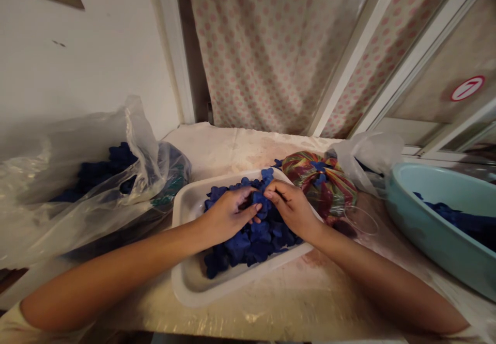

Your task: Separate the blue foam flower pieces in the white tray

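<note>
A white tray (186, 282) on the table holds a heap of dark blue petal-shaped pieces (236, 248). Above the heap, my left hand (232, 212) pinches a blue petal piece (261, 204) between thumb and fingers. My right hand (292, 207) meets it from the right, thumb and fingertips pressed together at the upper edge of the same piece. Both hands are close together over the tray's middle. Whether the held piece is one layer or several cannot be made out.
At the left lies a clear plastic bag (143, 178) with blue pieces inside. A striped red-and-green bag (318, 184) sits behind the tray's right side, a clear ring (362, 220) beside it. A light-blue basin (426, 235) with blue pieces stands far right. Curtained glass panels rise behind.
</note>
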Demonstrator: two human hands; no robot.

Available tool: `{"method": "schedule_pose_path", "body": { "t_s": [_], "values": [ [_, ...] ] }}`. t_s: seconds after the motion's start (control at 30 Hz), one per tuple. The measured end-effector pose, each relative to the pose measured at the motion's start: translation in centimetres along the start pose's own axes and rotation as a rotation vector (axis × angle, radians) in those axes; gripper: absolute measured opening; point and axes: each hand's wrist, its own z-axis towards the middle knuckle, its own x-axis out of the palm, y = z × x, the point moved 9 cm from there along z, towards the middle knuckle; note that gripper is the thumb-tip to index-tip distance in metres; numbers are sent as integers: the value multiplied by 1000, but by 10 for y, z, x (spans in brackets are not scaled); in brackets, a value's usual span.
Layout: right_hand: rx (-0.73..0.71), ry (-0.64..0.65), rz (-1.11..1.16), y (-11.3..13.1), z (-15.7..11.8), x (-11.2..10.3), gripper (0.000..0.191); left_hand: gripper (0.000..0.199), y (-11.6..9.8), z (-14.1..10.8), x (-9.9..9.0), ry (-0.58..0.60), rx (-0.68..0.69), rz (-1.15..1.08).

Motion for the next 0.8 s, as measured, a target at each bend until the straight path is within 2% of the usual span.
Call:
{"method": "schedule_pose_path", "body": {
  "t_s": [0.23,0.33,0.4,0.5,0.57,0.63,0.7,0.8],
  "values": [
    [63,-139,19,-8,-3,-13,27,17,3,0,-3,-19,-66,-114],
    [124,-262,115,-22,-3,-22,28,18,2,0,-5,-33,-71,-155],
    [175,-293,193,-33,-2,-23,24,18,3,-1,-6,-43,-84,-165],
    [197,-260,242,-38,1,-18,24,18,5,-2,-8,-65,-107,-162],
    [160,-217,243,-32,2,-16,24,18,5,-2,-8,-75,-112,-153],
    [108,-124,214,-21,2,-10,18,17,5,-2,-9,-79,-108,-148],
    [78,-46,163,-13,1,-5,22,15,5,-3,-8,-74,-100,-161],
    [77,-31,147,-12,1,-3,24,14,3,-3,-5,-44,-82,-181]
  ]
}}
